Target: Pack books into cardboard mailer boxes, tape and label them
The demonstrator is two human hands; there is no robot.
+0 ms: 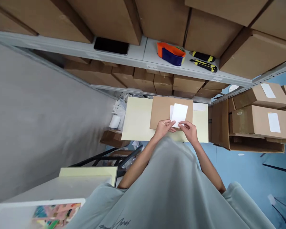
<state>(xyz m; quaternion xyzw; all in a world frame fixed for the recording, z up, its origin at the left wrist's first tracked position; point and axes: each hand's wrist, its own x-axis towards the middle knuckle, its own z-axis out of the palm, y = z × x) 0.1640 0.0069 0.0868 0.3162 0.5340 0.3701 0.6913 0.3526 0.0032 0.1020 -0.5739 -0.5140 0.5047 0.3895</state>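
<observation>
A white label sheet [180,112] is pinched at its lower edge between my left hand [165,127] and my right hand [188,129]. Both hands are closed, thumbs on top of the sheet. Beneath it lies a flat cardboard box [160,109], with part of a second white label [171,109] showing behind the held sheet. The box rests on a pale yellow tabletop [137,117]. Another white paper [199,107] lies on the tabletop's right side.
Shelves of cardboard boxes rise ahead; on the shelf edge [143,52] lie a black phone [111,46], an orange and blue tape roll [171,54] and two yellow-black cutters [203,60]. At right, a large carton [220,127] bears labelled boxes [259,121]. Crumpled paper [120,108] lies left.
</observation>
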